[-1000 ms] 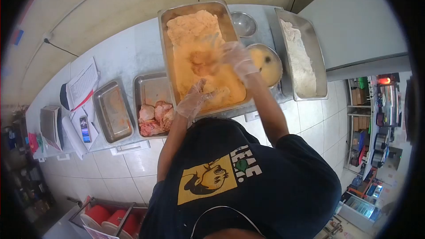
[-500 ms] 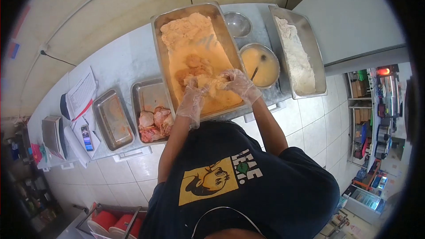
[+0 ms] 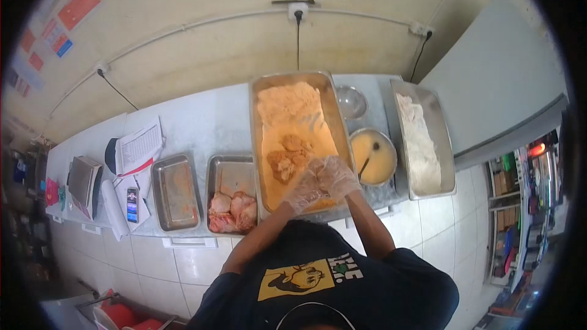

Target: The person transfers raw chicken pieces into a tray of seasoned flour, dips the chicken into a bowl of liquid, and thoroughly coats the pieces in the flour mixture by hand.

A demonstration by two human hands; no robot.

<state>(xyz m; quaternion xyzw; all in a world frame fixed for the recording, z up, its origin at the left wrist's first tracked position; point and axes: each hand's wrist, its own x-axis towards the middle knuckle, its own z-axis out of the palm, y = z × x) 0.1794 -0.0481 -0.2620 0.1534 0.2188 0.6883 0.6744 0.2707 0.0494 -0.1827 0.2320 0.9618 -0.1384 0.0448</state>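
Observation:
My left hand (image 3: 305, 190) and my right hand (image 3: 337, 176), both in clear plastic gloves, are pressed together over the near part of a deep metal tray (image 3: 257, 146) of orange flour (image 3: 275, 137). Fingers on both hands are curled, and whatever lies between them is hidden. Just beyond, coated chicken pieces (image 3: 287, 160) rest on the flour. A bowl of yellow liquid (image 3: 380, 165) with a dark-handled utensil stands to the right of my right hand.
Raw chicken (image 3: 233, 211) lies in a smaller tray (image 3: 232, 162) at left, beside another shallow tray (image 3: 176, 192). A phone (image 3: 132, 205), papers (image 3: 140, 146) and a scale (image 3: 84, 183) are farther left. At right are a small bowl (image 3: 351, 102) and a white flour tray (image 3: 449, 171).
The view has tilted up toward the wall. My hands first came together around a coated piece near the flour, then closed against each other; that piece is now hidden from sight.

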